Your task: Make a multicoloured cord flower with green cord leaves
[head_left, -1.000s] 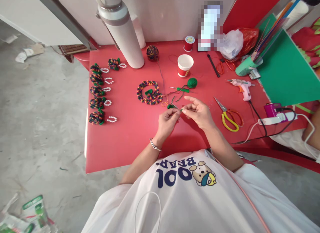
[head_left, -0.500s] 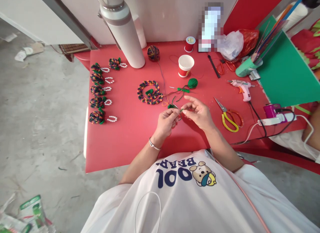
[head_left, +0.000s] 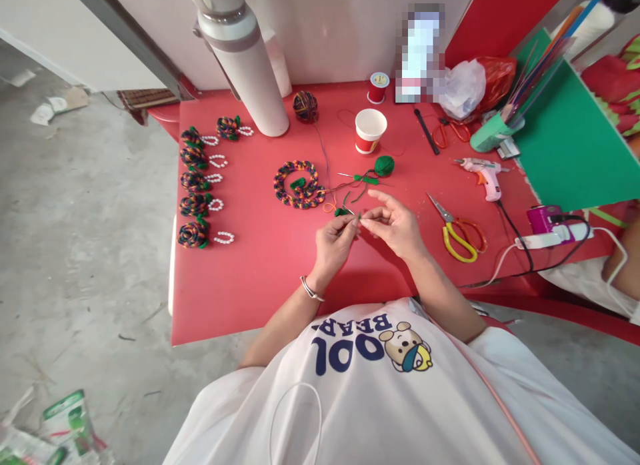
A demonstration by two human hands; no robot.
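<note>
Over the red table (head_left: 240,285), my left hand (head_left: 334,240) is closed in a pinch on a small green yarn piece (head_left: 342,212) with a thin metal hook or needle. My right hand (head_left: 395,224) pinches green yarn at the same spot, thumb and forefinger together, other fingers spread. The two hands touch at the fingertips. Just beyond them lie a multicoloured braided ring (head_left: 299,184) and a green yarn ball (head_left: 384,165) with a loose strand.
Several finished yarn rosettes with bead loops (head_left: 194,205) line the left side. A paper cup (head_left: 371,130), dark yarn ball (head_left: 305,106), red spool (head_left: 379,86), yellow scissors (head_left: 456,235), glue gun (head_left: 481,173), power strip (head_left: 555,236) and white pipe (head_left: 247,72) stand around.
Both hands stay together at the same spot; the fingers shift slightly on the green yarn. Nothing else on the table has moved.
</note>
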